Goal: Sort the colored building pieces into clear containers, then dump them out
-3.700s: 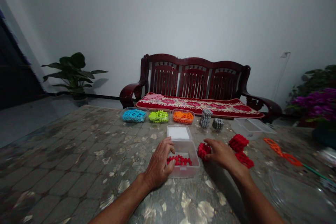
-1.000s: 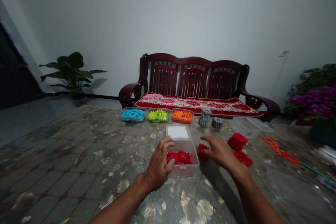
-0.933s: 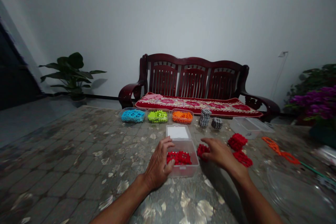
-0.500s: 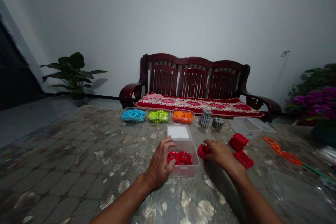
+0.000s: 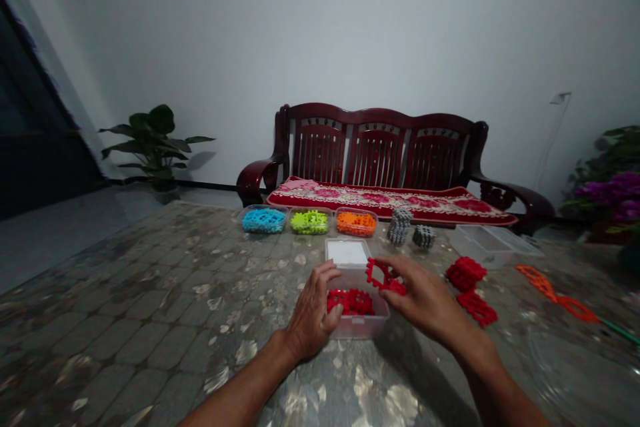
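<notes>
A clear plastic box (image 5: 361, 329) stands in front of me with several red interlocking pieces (image 5: 353, 302) lying inside. My left hand (image 5: 313, 312) is closed around the box's left wall, thumb near the front rim and fingers at the far side. Above the box's right rim, my right hand (image 5: 425, 293) pinches red plastic building pieces (image 5: 375, 275) with square openings and toothed edges. How many it holds is partly hidden by the fingers. The box's lid (image 5: 347, 251) lies folded back on the far side.
Boxes of blue (image 5: 263, 221), green (image 5: 310, 221) and orange pieces (image 5: 356, 223) line the back. Grey stacks (image 5: 400, 225) stand beside them. To the right are red stacks (image 5: 467, 273), an open clear box (image 5: 480, 247), an orange shape on a green stick (image 5: 555, 293) and a clear lid (image 5: 580, 360).
My right hand has lifted the red pieces from the table beside the box and moved them left, over its right rim. My left hand stays on the box. The view has shifted slightly.
</notes>
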`<state>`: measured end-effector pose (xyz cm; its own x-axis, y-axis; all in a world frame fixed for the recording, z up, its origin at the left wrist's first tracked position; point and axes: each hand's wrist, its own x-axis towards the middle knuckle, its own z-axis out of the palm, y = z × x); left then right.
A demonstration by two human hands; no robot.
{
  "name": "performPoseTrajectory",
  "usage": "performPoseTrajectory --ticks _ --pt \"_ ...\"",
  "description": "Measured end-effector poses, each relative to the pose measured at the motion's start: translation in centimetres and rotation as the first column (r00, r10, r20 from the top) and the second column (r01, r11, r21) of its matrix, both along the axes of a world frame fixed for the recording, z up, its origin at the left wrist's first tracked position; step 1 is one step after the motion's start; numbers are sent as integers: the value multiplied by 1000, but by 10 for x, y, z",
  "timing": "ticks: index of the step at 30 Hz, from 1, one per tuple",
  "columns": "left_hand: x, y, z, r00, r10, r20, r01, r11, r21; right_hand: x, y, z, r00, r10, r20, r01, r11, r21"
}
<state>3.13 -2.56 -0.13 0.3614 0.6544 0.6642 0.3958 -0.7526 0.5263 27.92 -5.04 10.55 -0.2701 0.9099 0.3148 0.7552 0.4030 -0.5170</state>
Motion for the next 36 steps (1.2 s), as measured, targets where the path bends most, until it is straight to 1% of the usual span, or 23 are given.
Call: performPoseTrajectory --ticks 3,7,9,11,14,16,18,21,24,26,28,32,36 --pt "1 0 -1 1000 6 -1 -6 1000 0 -18 -5 1 999 51 -3 -51 997 -52" --pt "1 0 -2 1000 16 6 -16 1000 4 -31 1 -14 980 163 -110 -174 980 -94" --pt "1 0 -3 1000 18 5 -18 1000 4 -28 7 -21 974 176 -145 -190 978 -83" --pt "1 0 -3 1000 17 6 -17 1000 3 -17 14 -26 983 120 -135 -127 991 -43" --pt "1 0 -3 1000 20 18 -20 1000 0 9 25 -27 997 -54 -46 54 999 1" --pt "0 0 -2 1000 19 22 -19 1000 -5 27 30 -28 983 -177 51 178 983 -32" --pt "0 0 -2 1000 17 20 -17 1000 -11 40 34 -31 957 -239 164 259 959 -114" --pt "-1 0 -2 1000 11 8 -11 1000 -14 46 35 -35 915 -230 333 318 916 -243" --pt "-1 1 -2 1000 12 3 -12 1000 -8 39 34 -35 873 -178 454 337 893 -298" --pt "-1 1 -3 1000 15 3 -15 1000 -5 34 33 -33 855 -151 495 332 894 -301" --pt "-1 1 -3 1000 17 4 -17 1000 -7 29 32 -30 839 -150 523 345 889 -300" --pt "-2 1 -4 1000 13 -13 -13 1000 -13 26 31 -31 815 -167 555 374 883 -283" --pt "-2 1 -3 1000 8 -30 -8 1000 -18 30 31 -33 815 -222 536 387 896 -218"
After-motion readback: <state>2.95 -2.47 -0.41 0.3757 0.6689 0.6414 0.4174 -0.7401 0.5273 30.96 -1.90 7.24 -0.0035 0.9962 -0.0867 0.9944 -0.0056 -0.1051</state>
